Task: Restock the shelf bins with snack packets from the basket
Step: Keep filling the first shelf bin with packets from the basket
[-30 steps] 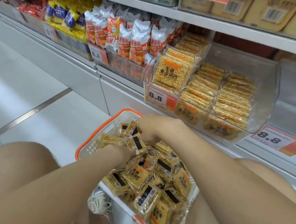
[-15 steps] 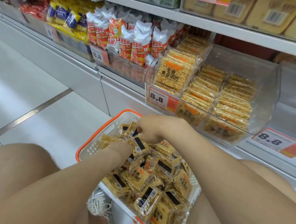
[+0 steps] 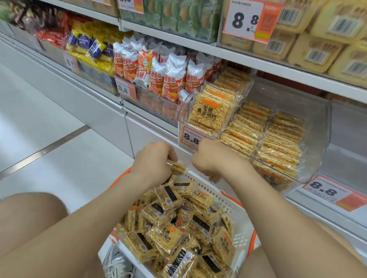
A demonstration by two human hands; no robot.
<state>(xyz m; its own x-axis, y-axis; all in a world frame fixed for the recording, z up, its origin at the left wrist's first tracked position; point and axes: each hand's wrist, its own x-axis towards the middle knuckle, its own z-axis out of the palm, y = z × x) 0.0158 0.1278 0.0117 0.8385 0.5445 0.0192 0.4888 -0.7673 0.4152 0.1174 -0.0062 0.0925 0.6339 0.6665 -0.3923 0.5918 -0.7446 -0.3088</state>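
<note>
A white basket with an orange rim sits between my knees, full of yellow rice-cracker packets. My left hand is raised over the basket's far rim and is shut on one or more cracker packets. My right hand hovers beside it, fingers curled downward; whether it holds a packet is hidden. Just beyond my hands stands the clear shelf bin, partly filled with rows of the same packets.
To the left of the cracker bin is a bin of white-and-orange snack bags, then blue-and-yellow packs. Price tags reading 8.8 hang on the bin fronts. An upper shelf overhangs the bins. White floor tiles lie to the left.
Both hands have lifted out of the basket toward the shelf bin, the left one carrying packets. My view has tilted upward, showing the upper shelf.
</note>
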